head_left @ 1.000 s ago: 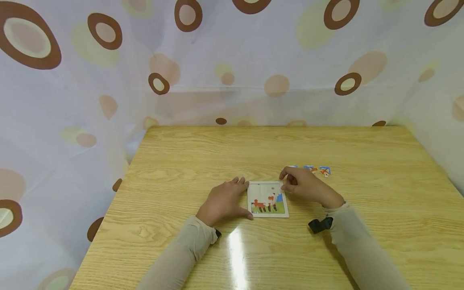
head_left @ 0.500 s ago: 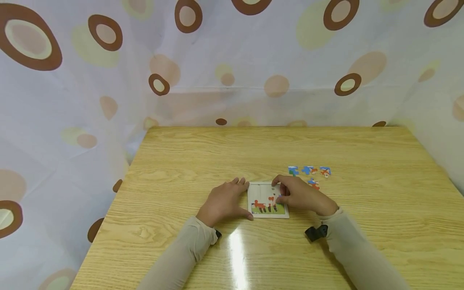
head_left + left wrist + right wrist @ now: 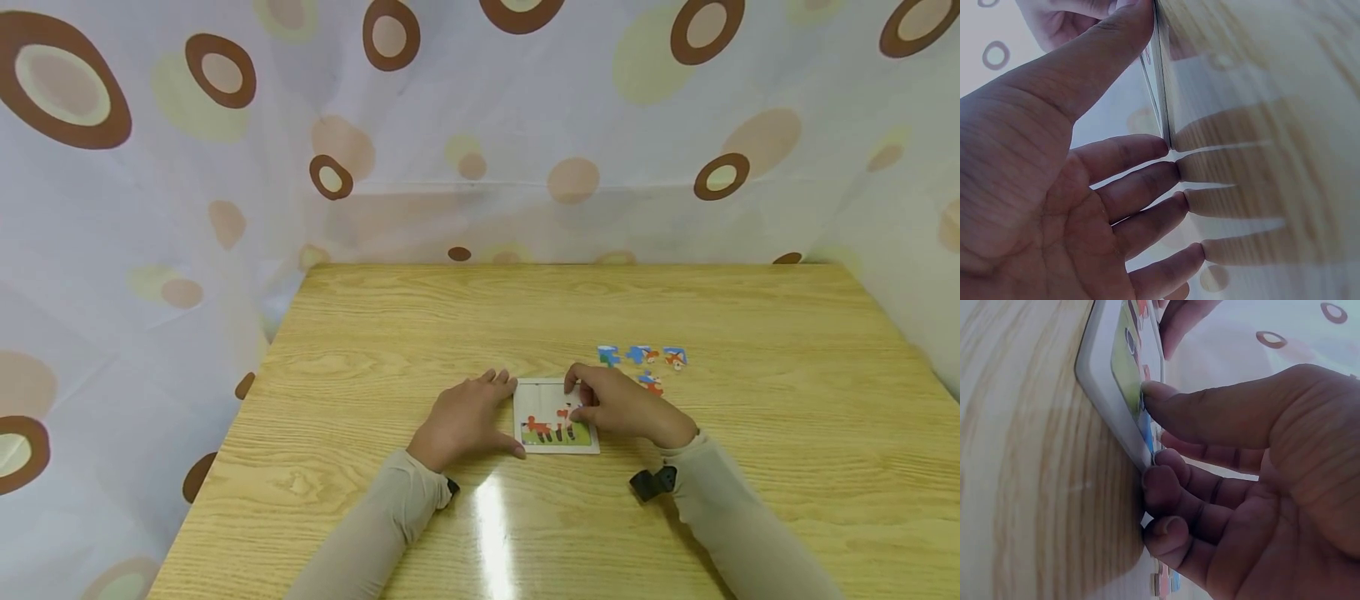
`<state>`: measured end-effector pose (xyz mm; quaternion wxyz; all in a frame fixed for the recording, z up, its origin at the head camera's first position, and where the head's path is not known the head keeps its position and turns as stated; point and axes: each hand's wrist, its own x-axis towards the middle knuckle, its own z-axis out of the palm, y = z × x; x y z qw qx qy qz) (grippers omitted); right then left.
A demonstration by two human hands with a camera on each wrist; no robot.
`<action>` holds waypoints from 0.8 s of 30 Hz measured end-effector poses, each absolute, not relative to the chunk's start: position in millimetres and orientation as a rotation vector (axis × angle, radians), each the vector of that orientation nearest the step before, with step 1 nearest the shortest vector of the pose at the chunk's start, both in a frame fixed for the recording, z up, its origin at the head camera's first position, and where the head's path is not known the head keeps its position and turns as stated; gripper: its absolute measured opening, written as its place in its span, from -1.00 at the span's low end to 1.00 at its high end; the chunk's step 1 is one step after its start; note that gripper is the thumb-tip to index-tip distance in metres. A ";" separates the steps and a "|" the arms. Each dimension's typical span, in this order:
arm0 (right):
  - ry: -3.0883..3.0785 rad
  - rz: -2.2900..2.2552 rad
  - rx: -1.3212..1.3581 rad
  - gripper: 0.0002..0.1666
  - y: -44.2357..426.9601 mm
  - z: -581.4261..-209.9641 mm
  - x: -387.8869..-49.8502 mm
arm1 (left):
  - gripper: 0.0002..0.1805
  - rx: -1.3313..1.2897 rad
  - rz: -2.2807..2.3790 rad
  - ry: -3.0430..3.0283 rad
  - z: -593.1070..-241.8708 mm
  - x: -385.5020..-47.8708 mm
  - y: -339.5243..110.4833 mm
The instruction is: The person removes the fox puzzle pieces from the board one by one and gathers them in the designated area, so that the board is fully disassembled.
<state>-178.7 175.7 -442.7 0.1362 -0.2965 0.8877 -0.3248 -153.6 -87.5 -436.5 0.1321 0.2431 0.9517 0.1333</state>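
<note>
A square white puzzle tray [image 3: 557, 451] lies on the table, with a red animal picture on green along its lower part and a pale bare upper part. My left hand [image 3: 467, 417] rests at the tray's left side, thumb and straight fingers spread along the edge. In the left wrist view its fingertips [image 3: 1159, 145] meet the table. My right hand [image 3: 633, 406] bends over the tray's right side, thumb and forefinger on a blue puzzle piece [image 3: 1148, 433] there. Much of that piece is hidden under the fingers.
Several loose puzzle pieces [image 3: 641, 355], blue and orange, lie on the wooden table [image 3: 360, 333] beyond my right hand. A spotted cloth [image 3: 525, 108] hangs behind the table and at both sides.
My right hand has moved left and a little nearer, from the tray's upper right edge onto its right side, uncovering loose pieces behind it. My left hand has stayed put.
</note>
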 end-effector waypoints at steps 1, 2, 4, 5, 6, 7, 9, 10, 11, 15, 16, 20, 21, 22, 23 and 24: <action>2.571 -0.941 -0.861 -0.74 175.6 -442.8 -178.5 | 0.14 0.706 0.387 2.763 -436.6 -153.4 -87.6; 2.571 -0.943 -0.864 -0.74 175.5 -442.8 -178.3 | 0.14 0.704 0.386 2.763 -436.5 -153.3 -87.7; 2.571 -0.948 -0.870 -0.73 175.1 -442.3 -177.7 | 0.14 0.705 0.381 2.766 -436.6 -153.2 -87.8; 2.573 -0.946 -0.871 -0.72 174.9 -442.0 -177.4 | 0.14 0.705 0.378 2.768 -436.7 -153.3 -87.8; 2.575 -0.945 -0.873 -0.71 174.8 -441.8 -177.2 | 0.14 0.705 0.376 2.770 -436.9 -153.3 -87.9; 2.576 -0.943 -0.872 -0.70 174.7 -441.4 -177.0 | 0.14 0.705 0.376 2.770 -437.0 -153.2 -87.9; 2.578 -0.936 -0.875 -0.70 174.4 -441.0 -176.6 | 0.14 0.706 0.377 2.772 -437.5 -153.3 -87.8; 2.579 -0.930 -0.875 -0.71 174.1 -440.6 -176.3 | 0.14 0.706 0.378 2.771 -437.4 -153.3 -87.8; 2.579 -0.923 -0.872 -0.72 174.0 -440.3 -176.0 | 0.14 0.707 0.378 2.771 -437.5 -153.2 -87.7; 2.575 -0.901 -0.855 -0.73 172.5 -438.5 -173.7 | 0.14 0.712 0.387 2.770 -437.5 -153.0 -87.8; 2.574 -0.895 -0.844 -0.73 172.1 -438.2 -172.9 | 0.14 0.713 0.388 2.770 -437.4 -152.9 -87.8; 2.576 -0.869 -0.809 -0.73 170.3 -436.7 -170.4 | 0.14 0.716 0.392 2.770 -437.5 -153.0 -88.0; 2.578 -0.866 -0.802 -0.73 169.8 -436.5 -169.8 | 0.14 0.715 0.390 2.769 -437.5 -153.0 -88.0; 2.582 -0.860 -0.801 -0.73 169.4 -436.1 -169.3 | 0.14 0.715 0.387 2.769 -437.4 -153.1 -88.0; 2.589 -0.853 -0.804 -0.73 168.9 -435.9 -168.9 | 0.14 0.714 0.386 2.769 -437.4 -153.2 -88.0; 2.599 -0.846 -0.810 -0.73 168.4 -435.6 -168.4 | 0.14 0.713 0.383 2.769 -437.3 -153.3 -88.0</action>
